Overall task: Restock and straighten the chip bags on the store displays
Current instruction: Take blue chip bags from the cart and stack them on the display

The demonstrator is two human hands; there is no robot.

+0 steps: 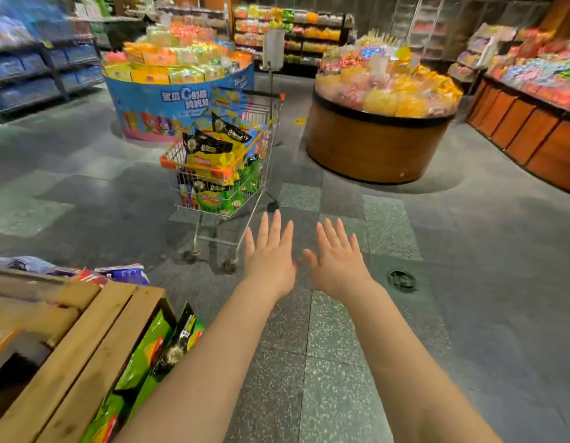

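**Both hands spread in front of the chip cart**

Head view: The left hand (269, 255) and the right hand (336, 257) are stretched forward side by side over the tiled floor (389, 362). On both hands the fingers are straight and spread, and they hold nothing. The two hands are close to each other but do not touch.

Just beyond the hands, a little to the left, stands a shopping cart (224, 174) with orange corners. It is full of chip bags (213, 155): black and yellow ones on top, green ones lower down. The hands are near the cart but apart from it.

In the near left corner there is a wooden display (95, 340). Green chip bags (146, 356) stand against its side, and a few blue and red bags (124, 273) lie at its far edge.

Farther away on the left is a round blue display (178, 103) with yellow and orange packs on it. On the right, a round brown display (373, 142) carries yellow bags. Shelves (533, 100) with colourful goods run along the far right side.
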